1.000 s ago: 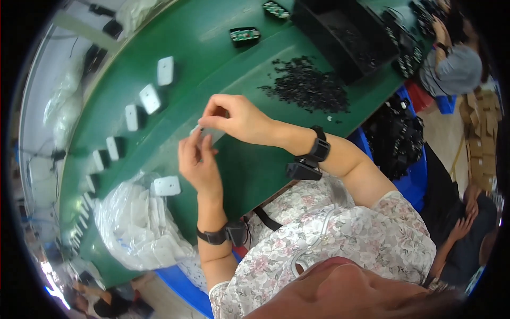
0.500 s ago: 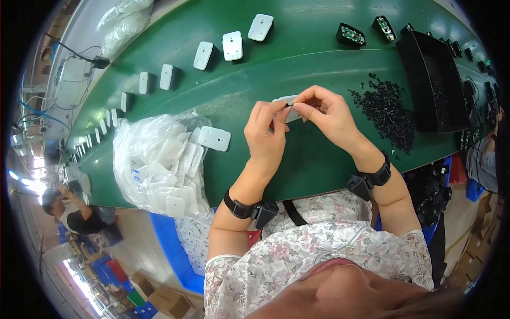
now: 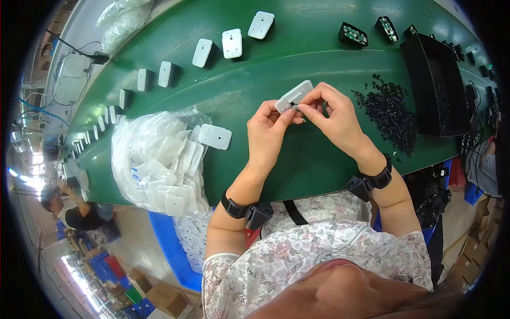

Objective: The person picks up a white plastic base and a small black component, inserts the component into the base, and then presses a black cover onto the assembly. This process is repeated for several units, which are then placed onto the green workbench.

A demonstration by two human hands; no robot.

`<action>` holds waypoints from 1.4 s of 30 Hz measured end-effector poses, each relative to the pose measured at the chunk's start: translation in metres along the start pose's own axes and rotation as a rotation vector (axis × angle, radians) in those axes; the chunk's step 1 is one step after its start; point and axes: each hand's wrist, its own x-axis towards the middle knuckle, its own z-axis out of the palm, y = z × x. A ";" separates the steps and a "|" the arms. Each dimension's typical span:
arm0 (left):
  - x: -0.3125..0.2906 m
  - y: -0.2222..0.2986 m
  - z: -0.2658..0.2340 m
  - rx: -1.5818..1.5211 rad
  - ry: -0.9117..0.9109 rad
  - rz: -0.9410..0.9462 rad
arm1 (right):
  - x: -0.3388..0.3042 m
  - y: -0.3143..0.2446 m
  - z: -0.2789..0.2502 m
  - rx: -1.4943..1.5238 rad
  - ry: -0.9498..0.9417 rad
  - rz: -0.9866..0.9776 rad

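Pinched between both hands, left hand (image 3: 268,130) and right hand (image 3: 334,117), a white plastic plate (image 3: 294,96) hovers over the green belt (image 3: 255,69), left of a black parts pile (image 3: 390,111).

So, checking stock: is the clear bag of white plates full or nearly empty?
Well filled: the clear bag bulges with white plates, its mouth open toward the hands.

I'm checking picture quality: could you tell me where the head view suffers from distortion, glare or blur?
Head view: fisheye bends the green belt edges; window glare burns out the lower left rim; the white plate between left hand and right hand is sharp.
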 end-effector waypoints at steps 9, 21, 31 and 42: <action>0.002 -0.014 0.004 0.094 -0.065 0.244 | 0.004 -0.001 -0.009 0.114 -0.047 0.168; 0.001 -0.007 0.004 0.094 -0.114 0.275 | 0.005 0.002 -0.020 0.102 0.093 0.017; 0.001 -0.007 -0.002 0.197 -0.227 0.224 | 0.003 0.001 -0.025 0.035 -0.156 0.155; 0.023 -0.005 -0.030 0.299 0.069 0.140 | 0.052 0.012 -0.033 -0.384 0.088 -0.187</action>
